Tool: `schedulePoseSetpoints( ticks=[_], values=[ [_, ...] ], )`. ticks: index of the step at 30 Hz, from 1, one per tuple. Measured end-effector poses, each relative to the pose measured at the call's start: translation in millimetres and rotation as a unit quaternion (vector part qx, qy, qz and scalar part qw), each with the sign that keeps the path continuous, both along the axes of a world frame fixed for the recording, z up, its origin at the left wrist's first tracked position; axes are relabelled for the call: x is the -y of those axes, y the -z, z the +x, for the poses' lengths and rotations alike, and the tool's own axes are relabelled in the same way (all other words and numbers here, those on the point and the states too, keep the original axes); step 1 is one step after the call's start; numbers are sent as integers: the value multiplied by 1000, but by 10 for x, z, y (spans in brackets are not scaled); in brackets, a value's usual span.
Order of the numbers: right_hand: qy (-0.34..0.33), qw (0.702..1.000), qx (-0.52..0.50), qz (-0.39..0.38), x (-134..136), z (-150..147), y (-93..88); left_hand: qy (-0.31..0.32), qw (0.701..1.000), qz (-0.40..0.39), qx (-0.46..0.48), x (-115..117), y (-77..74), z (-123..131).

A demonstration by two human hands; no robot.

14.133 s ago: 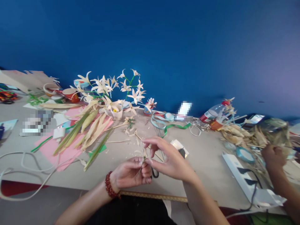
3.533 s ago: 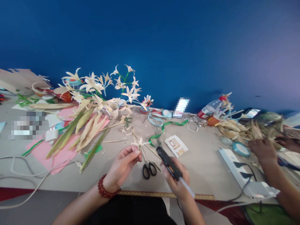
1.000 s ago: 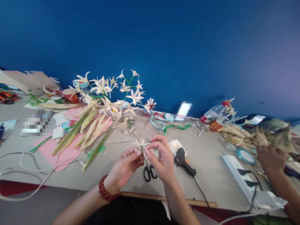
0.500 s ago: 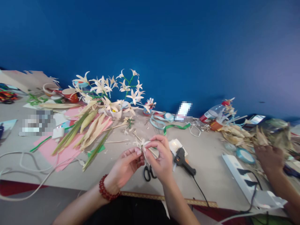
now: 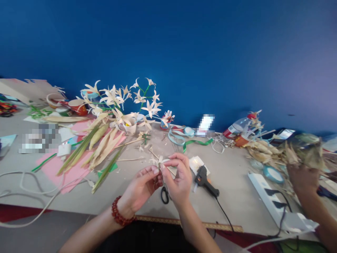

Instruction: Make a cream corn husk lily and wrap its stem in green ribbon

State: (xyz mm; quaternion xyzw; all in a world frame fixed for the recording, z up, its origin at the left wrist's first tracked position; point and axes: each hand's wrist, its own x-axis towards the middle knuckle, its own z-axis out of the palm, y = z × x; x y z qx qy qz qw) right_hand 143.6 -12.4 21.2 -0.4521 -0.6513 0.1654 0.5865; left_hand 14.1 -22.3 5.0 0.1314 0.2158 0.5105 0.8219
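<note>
Between the fingertips of both hands is a small pale husk flower (image 5: 160, 161), its lower part covered by fingers. My left hand (image 5: 145, 180), with a red bead bracelet (image 5: 119, 212) at the wrist, pinches it from below. Thumb and forefinger of my right hand (image 5: 179, 177) close on its right side. Beneath the hands lie scissors (image 5: 165, 195), showing one black handle loop. Just right of my right hand rests a black glue gun (image 5: 206, 182), its nozzle end by a white pad (image 5: 197, 162).
Corn husks (image 5: 106, 147) and pink paper (image 5: 70, 175) lie left. Husk flowers (image 5: 113, 96) stand in cups at the back. Green ribbon (image 5: 197, 141) curls beyond my hands. A power strip (image 5: 271, 196) sits right, beside another person's hand (image 5: 302, 179) among dry husks.
Both my hands stay nearly in place on the small flower; my right hand shifts slightly left over the scissors. The other person's hand moves slightly among the husks.
</note>
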Motion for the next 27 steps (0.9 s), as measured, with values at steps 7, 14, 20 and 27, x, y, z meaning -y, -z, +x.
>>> schedulePoseSetpoints(
  ticks=[7,14,20,27],
  values=[
    [15,1000,-7,-7,16,-27,14,0,1000,3,2,-5,7,0],
    [14,1000,-1,8,53,-39,18,0,1000,-4,8,-3,-4,-6],
    [16,998,-62,9,165,-23,131,9,999,28,-21,3,22,-38],
    [-91,979,-169,-73,230,-88,206,-9,997,65,-51,40,51,-38]
  ],
)
